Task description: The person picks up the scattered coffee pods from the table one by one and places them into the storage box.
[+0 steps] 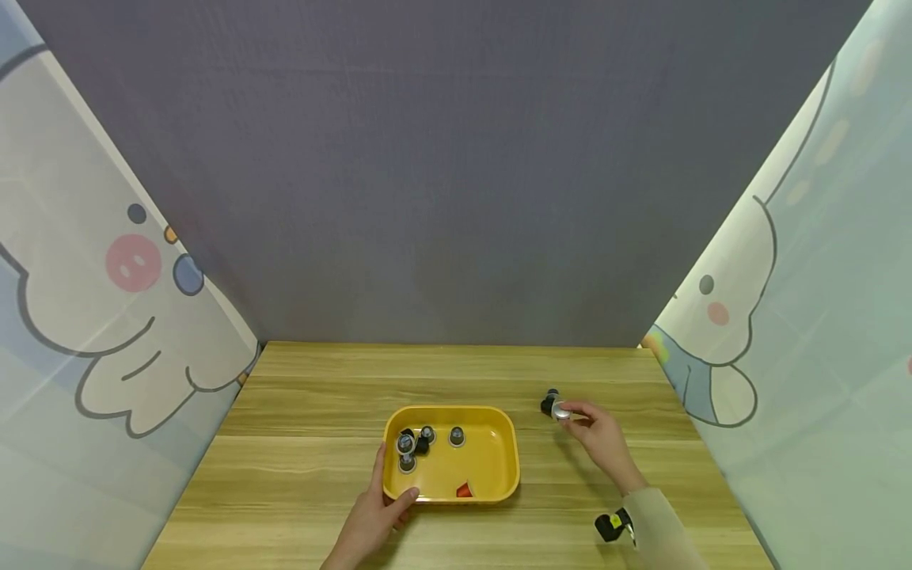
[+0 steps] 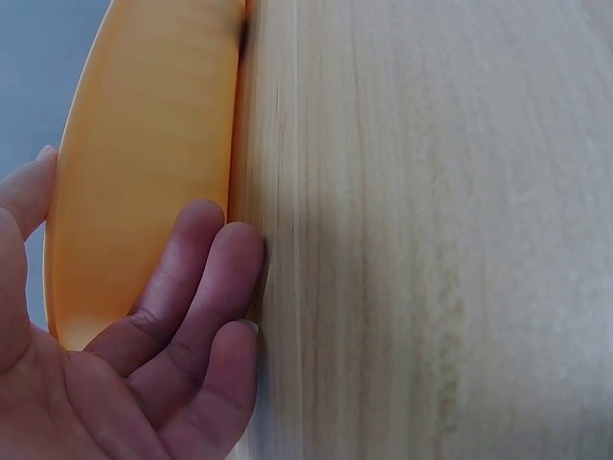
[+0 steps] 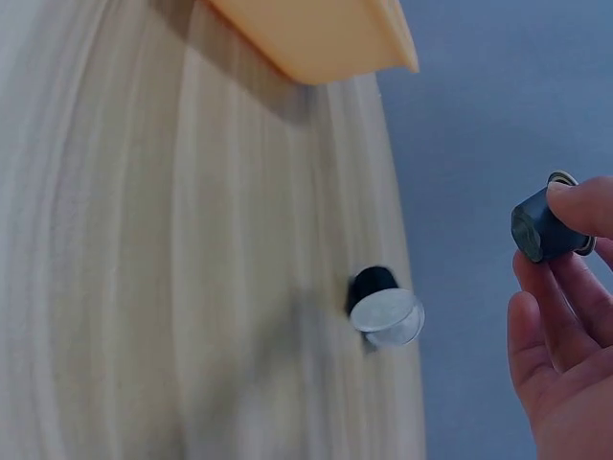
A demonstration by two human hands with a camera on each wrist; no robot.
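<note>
My right hand [image 1: 602, 443] pinches a dark coffee capsule [image 3: 544, 230] between thumb and fingers, raised over the right part of the table. In the head view its round silver lid [image 1: 561, 411] faces up. Just beyond the fingertips, a black capsule [image 3: 372, 282] and a pale-lidded capsule [image 3: 388, 314] lie close together on the wood. My left hand [image 1: 374, 507] grips the near left corner of a yellow tray [image 1: 514, 467], its fingers [image 2: 230, 268] against the outer wall. Several dark capsules cluster at the tray's left, with a grey capsule [image 1: 457, 436] beside them.
Inside the tray, a red capsule [image 1: 465, 490] lies on its side by the near wall. The wooden table [image 1: 306, 443] meets a grey panel [image 1: 456, 198] at the back. Cartoon-printed curtains [image 1: 819, 317] stand at both sides. A black wrist device [image 1: 613, 523] sits by the right sleeve.
</note>
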